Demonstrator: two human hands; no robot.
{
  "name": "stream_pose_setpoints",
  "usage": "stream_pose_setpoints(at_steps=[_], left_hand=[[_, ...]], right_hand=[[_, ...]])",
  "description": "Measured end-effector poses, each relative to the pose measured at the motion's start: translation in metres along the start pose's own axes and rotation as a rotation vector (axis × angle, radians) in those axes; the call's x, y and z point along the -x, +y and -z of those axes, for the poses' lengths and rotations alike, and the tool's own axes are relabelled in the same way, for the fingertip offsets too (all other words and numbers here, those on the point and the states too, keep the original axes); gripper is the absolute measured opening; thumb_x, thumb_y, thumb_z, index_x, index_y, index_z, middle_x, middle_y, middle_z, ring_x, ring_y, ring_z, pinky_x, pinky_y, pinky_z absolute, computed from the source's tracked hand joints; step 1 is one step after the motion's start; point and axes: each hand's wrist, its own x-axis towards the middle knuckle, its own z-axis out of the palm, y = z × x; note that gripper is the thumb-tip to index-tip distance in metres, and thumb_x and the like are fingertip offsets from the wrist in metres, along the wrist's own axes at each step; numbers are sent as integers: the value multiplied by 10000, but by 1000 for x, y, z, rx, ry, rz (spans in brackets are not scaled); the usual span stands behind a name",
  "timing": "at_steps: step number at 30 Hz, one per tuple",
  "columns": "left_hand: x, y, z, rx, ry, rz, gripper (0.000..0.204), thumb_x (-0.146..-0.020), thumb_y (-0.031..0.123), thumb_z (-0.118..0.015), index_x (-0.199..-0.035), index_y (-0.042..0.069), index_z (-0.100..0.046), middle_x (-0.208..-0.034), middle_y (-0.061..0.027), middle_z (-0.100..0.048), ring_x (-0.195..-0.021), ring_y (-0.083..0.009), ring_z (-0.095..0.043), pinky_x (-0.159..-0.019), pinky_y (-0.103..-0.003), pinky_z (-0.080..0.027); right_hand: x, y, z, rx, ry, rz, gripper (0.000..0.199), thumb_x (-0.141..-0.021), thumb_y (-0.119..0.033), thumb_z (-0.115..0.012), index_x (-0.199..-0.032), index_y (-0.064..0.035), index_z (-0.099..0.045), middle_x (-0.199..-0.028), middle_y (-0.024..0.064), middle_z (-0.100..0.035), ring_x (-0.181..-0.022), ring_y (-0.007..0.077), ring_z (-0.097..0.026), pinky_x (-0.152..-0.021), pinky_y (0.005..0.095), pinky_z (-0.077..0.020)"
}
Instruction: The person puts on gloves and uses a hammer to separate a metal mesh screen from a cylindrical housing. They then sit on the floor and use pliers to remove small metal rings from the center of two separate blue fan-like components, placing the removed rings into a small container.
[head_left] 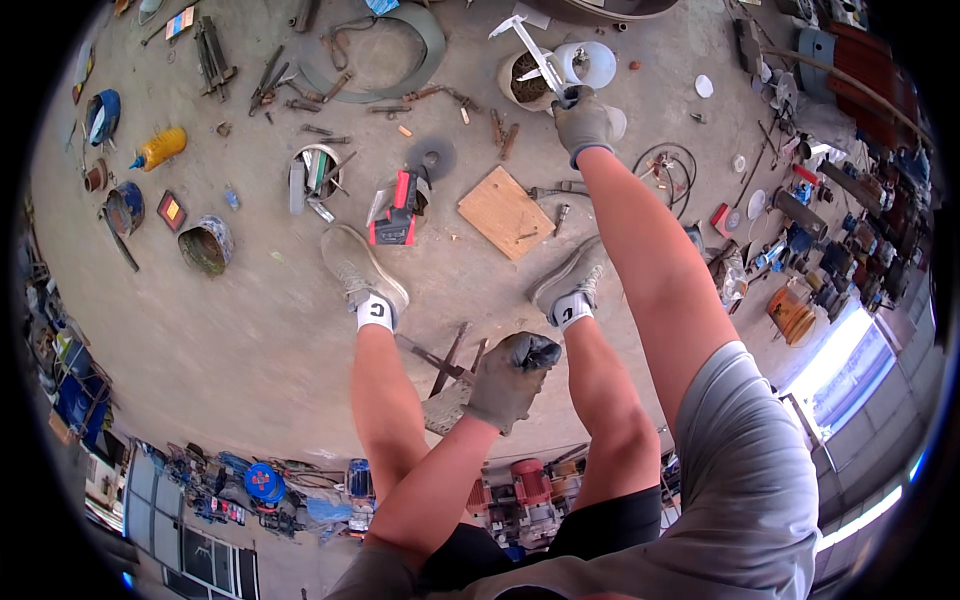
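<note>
Sprawling tool-strewn concrete floor (250,330), right hand (583,122) fingers gripping a white tool (530,52), left hand (512,378) fisted.

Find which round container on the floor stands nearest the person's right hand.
The white bucket, just beside the right hand. The tool-filled can and the rusty tin stand far off to the left.

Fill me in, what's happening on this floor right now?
A person in grey work gloves stands on a concrete workshop floor. The right hand is stretched out and closed on a white tool with a long bar, held above a white bucket and a round container beside it. The left hand is curled into a loose fist over the legs; I cannot tell whether it holds anything. Around the feet lie a plywood square, a red power tool and scattered metal tools.
</note>
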Motion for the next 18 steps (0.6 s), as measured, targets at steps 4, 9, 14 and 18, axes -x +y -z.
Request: stream_pose_setpoints(at_steps=[4, 9, 14, 18], left_hand=[[-7, -16, 10, 27, -4, 55, 255, -935, 268, -741, -1085, 63, -719, -786, -84, -733, -833, -293, -732, -813, -442, -571], [-11, 1, 16, -5, -73, -40, 156, -941, 158, -771, -1048, 56, -721, -779, 6, -681, -638, -87, -580, -610, -278, -509], [-10, 17, 9, 159, -167, 282, 155, -934, 125, -768, -1067, 58, -724, -823, 11, -706, -664, -81, -594, -622, -268, -512], [-12, 18, 4, 209, -188, 336, 163, -933, 110, -766, -1082, 56, -729, -878, 4, -738, -702, -75, -612, -647, -259, -521]], right_hand=[[1, -10, 1, -50, -66, 4, 433, -916, -348, -778, -1236, -75, -676, -1154, 239, -752, -1091, 410, -722, -957, 497, -552], [9, 0, 17, 38, -62, 34, 368, -985, -323, -688, -1246, -64, -682, -1119, 249, -756, -1084, 438, -714, -949, 515, -546], [42, 74, -11, -336, 212, -1, 343, -1036, -282, -637, -1237, -5, -659, -1066, 242, -763, -946, 415, -745, -824, 504, -562], [41, 128, -25, -596, 76, -274, 326, -1038, -252, -675, -1234, 9, -674, -1020, 171, -773, -752, 233, -720, -681, 387, -570]])
